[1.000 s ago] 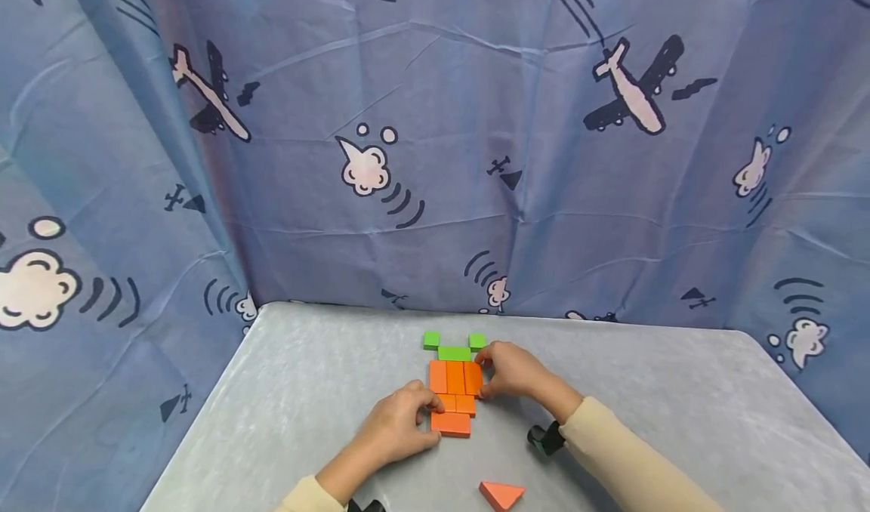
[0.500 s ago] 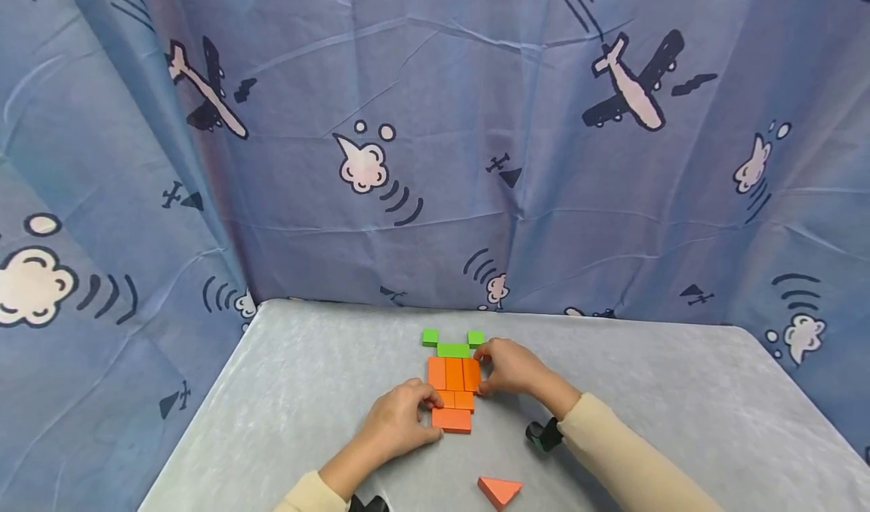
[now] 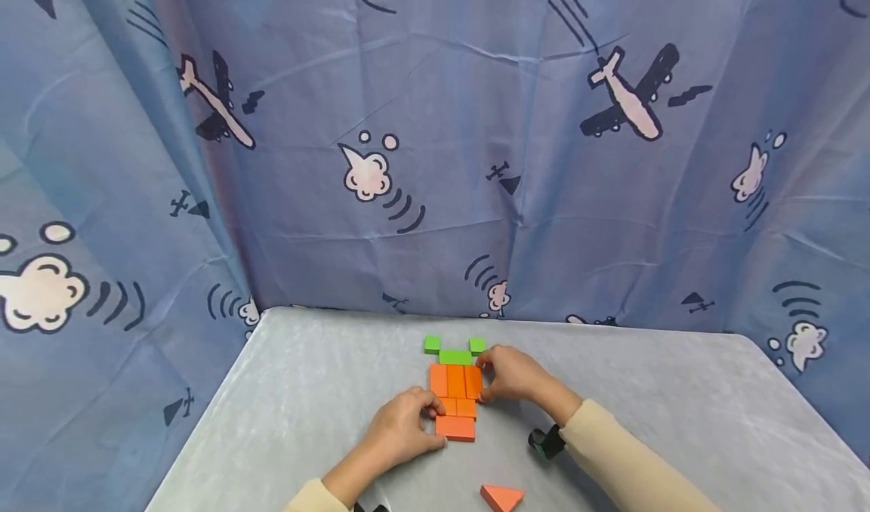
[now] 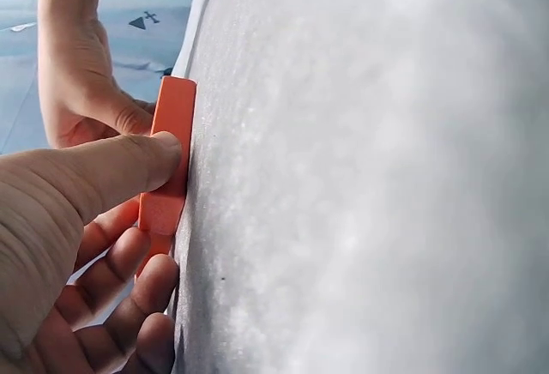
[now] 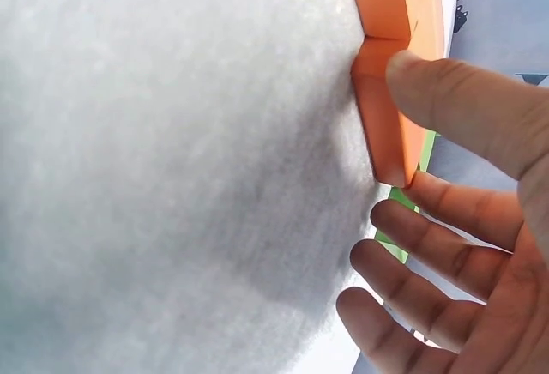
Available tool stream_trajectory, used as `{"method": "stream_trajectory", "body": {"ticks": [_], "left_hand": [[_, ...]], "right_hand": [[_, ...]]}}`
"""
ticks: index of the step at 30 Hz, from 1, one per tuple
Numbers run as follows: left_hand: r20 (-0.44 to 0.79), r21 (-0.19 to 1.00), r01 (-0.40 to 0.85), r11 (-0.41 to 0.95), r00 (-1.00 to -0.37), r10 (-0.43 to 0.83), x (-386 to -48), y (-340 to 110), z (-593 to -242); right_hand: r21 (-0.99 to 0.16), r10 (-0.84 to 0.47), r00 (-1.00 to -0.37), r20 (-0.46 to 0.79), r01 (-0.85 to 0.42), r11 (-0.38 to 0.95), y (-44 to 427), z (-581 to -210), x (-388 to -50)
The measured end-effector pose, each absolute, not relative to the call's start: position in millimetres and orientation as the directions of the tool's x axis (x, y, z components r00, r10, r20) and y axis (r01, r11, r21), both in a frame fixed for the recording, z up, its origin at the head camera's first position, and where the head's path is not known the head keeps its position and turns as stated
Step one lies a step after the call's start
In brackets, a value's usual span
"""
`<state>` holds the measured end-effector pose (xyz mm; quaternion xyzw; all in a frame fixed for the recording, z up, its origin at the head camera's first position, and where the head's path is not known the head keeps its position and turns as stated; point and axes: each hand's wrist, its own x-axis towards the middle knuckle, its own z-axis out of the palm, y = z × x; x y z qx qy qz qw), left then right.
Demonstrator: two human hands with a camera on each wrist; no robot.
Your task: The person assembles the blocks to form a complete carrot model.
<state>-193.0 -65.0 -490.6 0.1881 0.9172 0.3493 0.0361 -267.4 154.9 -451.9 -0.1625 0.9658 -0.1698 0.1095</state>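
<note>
Wooden-looking toy blocks lie flat in a joined figure on the table. My left hand (image 3: 402, 427) pinches the nearest wide orange block (image 3: 455, 428) at its left end. In the left wrist view the thumb lies against that block's near face. My right hand (image 3: 514, 374) holds the rightmost upright orange block (image 3: 473, 382) between thumb and index finger at its two ends, other fingers loose. Beside it are two more upright blocks. Two small orange blocks (image 3: 466, 408) lie between these and the wide one; the left hand's index finger partly hides the left one.
A green rectangular block (image 3: 455, 357) tops the figure, with a green cube (image 3: 432, 344) and another green cube (image 3: 478, 346) at its upper corners. An orange-red triangular block (image 3: 503, 497) lies apart near the front. Behind the pale table (image 3: 326, 361) hangs a blue curtain (image 3: 435, 157).
The nearest wide orange block has shifted slightly right under my left hand, lining up closer beneath the small blocks. My right hand stays at its block. The head view has tilted slightly.
</note>
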Motion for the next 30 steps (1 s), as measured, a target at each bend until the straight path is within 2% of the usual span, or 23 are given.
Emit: {"method": "stream_trajectory", "body": {"ticks": [11,18,21,25,28,30], "left_hand": [[0.071,0.686,0.319,0.654,-0.924,0.376,-190.4,-59.5,-497.5],[0.09,0.669,0.344,0.658,-0.917,0.389,-184.2,-59.8,-481.4],[0.072,0.67,0.393,0.63,-0.879,0.472,-170.3,-51.5,-471.6],[-0.017,0.682,0.429,0.592,-0.8,0.599,-155.4,-33.1,-462.3],[-0.096,0.671,0.441,0.595,-0.745,0.66,-152.0,-15.2,-461.5],[-0.107,0.643,0.481,0.596,-0.714,0.692,-152.0,-3.8,-463.6]], "right_hand": [[-0.397,-0.341,-0.927,-0.157,-0.257,0.881,163.4,-458.0,-263.6],[-0.395,-0.367,-0.924,-0.109,-0.299,0.869,159.1,-458.0,-269.8],[-0.396,-0.381,-0.92,-0.088,-0.319,0.861,158.9,-457.9,-268.4],[-0.389,-0.393,-0.917,-0.069,-0.338,0.857,158.4,-457.6,-267.4],[-0.385,-0.392,-0.917,-0.071,-0.337,0.859,158.9,-457.1,-266.8],[-0.379,-0.382,-0.921,-0.075,-0.328,0.865,160.0,-455.7,-266.5]]}}
